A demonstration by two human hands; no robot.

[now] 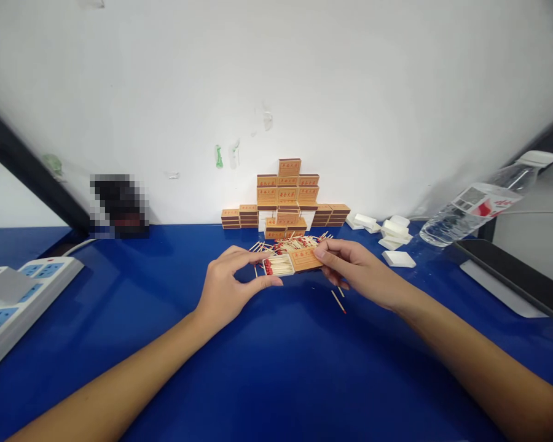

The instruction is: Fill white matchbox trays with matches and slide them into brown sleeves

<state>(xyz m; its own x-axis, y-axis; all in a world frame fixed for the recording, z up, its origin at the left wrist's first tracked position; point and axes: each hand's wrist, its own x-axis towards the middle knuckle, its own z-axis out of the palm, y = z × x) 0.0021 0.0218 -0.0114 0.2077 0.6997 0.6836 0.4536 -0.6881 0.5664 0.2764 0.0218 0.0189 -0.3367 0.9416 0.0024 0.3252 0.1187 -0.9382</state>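
My left hand (pixel 233 279) grips the white inner tray (pixel 279 266) between thumb and fingers; matches with red heads lie side by side in it. My right hand (pixel 350 265) pinches the orange matchbox sleeve (pixel 304 259) at its right end. The tray's right end meets the sleeve's left edge, and most of the tray is exposed. Right behind them is a pile of loose matches (pixel 299 244). Stacked orange matchboxes (pixel 287 194) form a stepped structure against the wall. Two loose matches (pixel 338 301) lie below my right hand.
Several white trays (pixel 395 232) are scattered at the right rear. Beyond them a clear plastic bottle (pixel 482 205) leans, near a black flat object (pixel 516 276). A white power strip (pixel 32 301) lies on the blue table (pixel 276 368) at the left. A blurred dark object (pixel 121 205) stands at the back left.
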